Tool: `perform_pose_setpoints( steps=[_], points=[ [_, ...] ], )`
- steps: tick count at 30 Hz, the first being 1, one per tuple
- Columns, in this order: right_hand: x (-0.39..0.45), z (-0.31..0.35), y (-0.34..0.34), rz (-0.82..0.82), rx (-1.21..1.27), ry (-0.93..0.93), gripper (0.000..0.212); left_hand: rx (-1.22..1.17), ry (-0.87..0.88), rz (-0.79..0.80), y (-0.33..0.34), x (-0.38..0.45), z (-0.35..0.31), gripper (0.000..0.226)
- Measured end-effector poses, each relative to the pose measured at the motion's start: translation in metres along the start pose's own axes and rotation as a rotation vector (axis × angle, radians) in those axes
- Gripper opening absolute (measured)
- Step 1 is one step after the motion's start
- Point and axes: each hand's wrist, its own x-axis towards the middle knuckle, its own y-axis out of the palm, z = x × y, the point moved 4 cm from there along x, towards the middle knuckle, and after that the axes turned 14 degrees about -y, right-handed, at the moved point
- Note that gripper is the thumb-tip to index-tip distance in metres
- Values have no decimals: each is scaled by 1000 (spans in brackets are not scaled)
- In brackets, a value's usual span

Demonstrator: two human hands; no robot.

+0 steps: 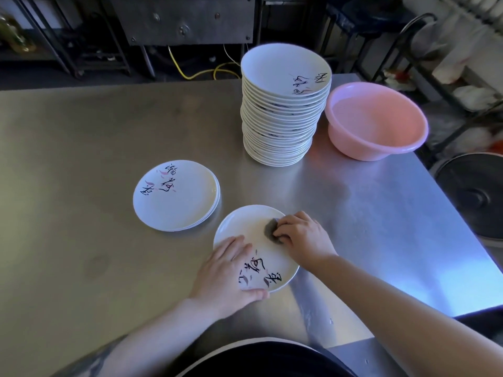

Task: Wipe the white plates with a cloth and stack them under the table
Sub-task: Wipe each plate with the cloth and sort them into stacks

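**Cloth on plate, both hands down**

Both forearms reach in from the near edge over the table (81, 159). The left hand (227, 270) lies flat on the plate's (245, 221) near-left rim, fingers straight, thumb hooked at the near edge. The right hand (302, 235) curls over the plate's right side, fingertips pinching a grey cloth (270, 229) against its centre. Left of it sits a low pile (177, 197) of a few plates; farther right stands a tall stack (283, 104), with a pink basin (375, 121) just beside it.
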Motion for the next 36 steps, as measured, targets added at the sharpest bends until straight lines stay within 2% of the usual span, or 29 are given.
perform_pose_setpoints(
  steps=[3,6,8,12,15,19,22,25,27,30,32,36],
  points=[
    [19,-8,-2,101,25,-9,24,-43,68,119,-18,22,5,95],
    [32,-11,-2,118,38,-41,25,88,153,243,-30,40,16,105],
    [32,-12,-2,128,28,-46,22,158,183,263,-29,43,20,109],
    [10,-12,-4,41,-3,-5,14,133,165,181,-20,34,19,107],
    [-19,2,-1,-42,-35,-11,15,23,30,28,-2,16,15,112],
    [-23,14,1,-15,3,-71,18,12,-45,-115,6,-1,8,102],
    [-1,-2,-2,53,31,-77,22,-44,41,30,-10,20,13,106],
    [15,-9,-1,147,47,-88,25,51,149,189,-24,38,18,110],
    [17,-9,-2,126,31,-103,25,96,154,228,-26,41,21,105],
    [4,-4,-2,4,-10,-68,22,91,133,178,-21,39,21,111],
    [-13,9,3,-55,-9,-56,21,50,58,98,-10,32,18,116],
    [-31,32,12,-34,31,-111,21,-9,-54,-110,12,8,2,108]
  ],
)
